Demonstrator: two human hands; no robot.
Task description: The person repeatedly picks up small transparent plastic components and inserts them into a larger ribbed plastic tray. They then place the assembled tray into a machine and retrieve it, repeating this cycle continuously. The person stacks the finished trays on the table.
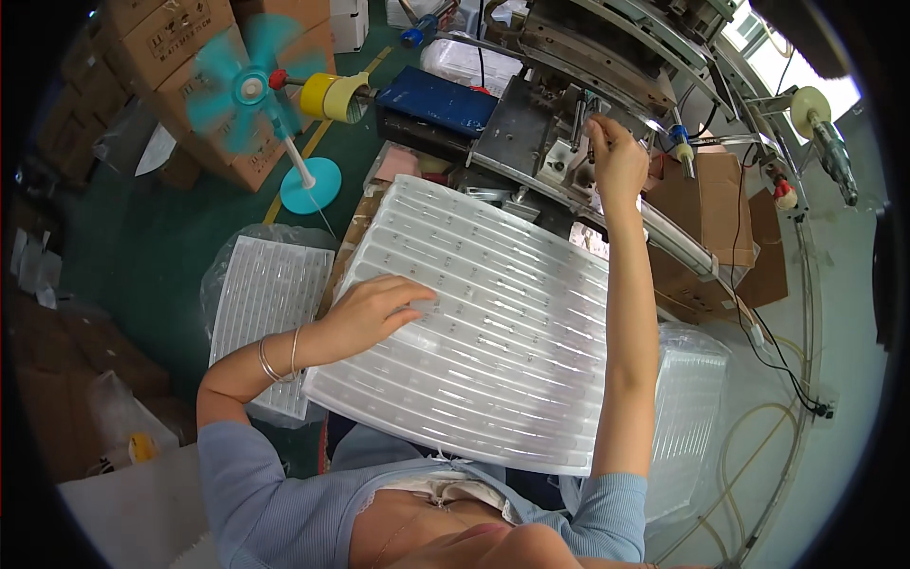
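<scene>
A large white tray (474, 327), ribbed with rows of narrow slots holding slim clear pieces, lies in front of me. Over its left part rests my left hand (379, 305), the fingers loosely curved and the thumb apart from them. A small pale patch lies by those fingertips, too indistinct to name. My right arm reaches forward to a metal machine, where my right hand (621, 163) pinches at a small metal fixture (561, 163) on its bed plate (517, 119). Whatever sits between the right fingertips is hidden.
A turquoise fan (313, 185) stands at the far left, before stacked cardboard boxes (175, 43). Yellow tape rolls (332, 98) hang beside a blue-topped box (441, 100). More slotted trays flank me: a left tray (265, 294) and a right tray (687, 417). Cables hang along the right wall.
</scene>
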